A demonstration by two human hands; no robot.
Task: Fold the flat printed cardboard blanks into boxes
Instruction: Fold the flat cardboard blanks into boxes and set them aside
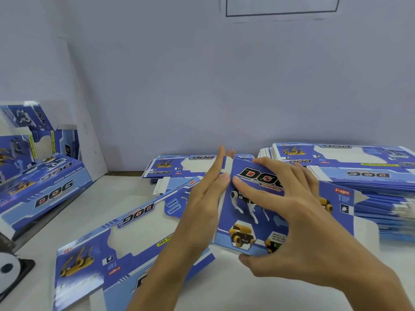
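I am working one flat blue printed cardboard blank with the dog artwork [251, 212] into shape on the white tabletop [125, 198], raising its printed panel toward me so the crease along its left edge can bend. My right hand [289, 212] is clamped on that panel, fingers spread across the printed face and thumb hooked under its lower edge, because I need the panel stiff while it turns. My left hand [202, 205] is lying with straight fingers pressed edge-on along the fold line, acting as a ruler so the board bends there and nowhere else; it is gripping nothing.

The rest of the same blank, or another sheet under it, I cannot tell which, is lying flat to the left [125, 234]. Unfolded blue blanks are waiting in a stack behind my fingers [179, 167] and in a taller stack at the right [359, 167], near enough to draw from. Finished blue boxes [45, 182] are sitting at the far left, out of the folding space.
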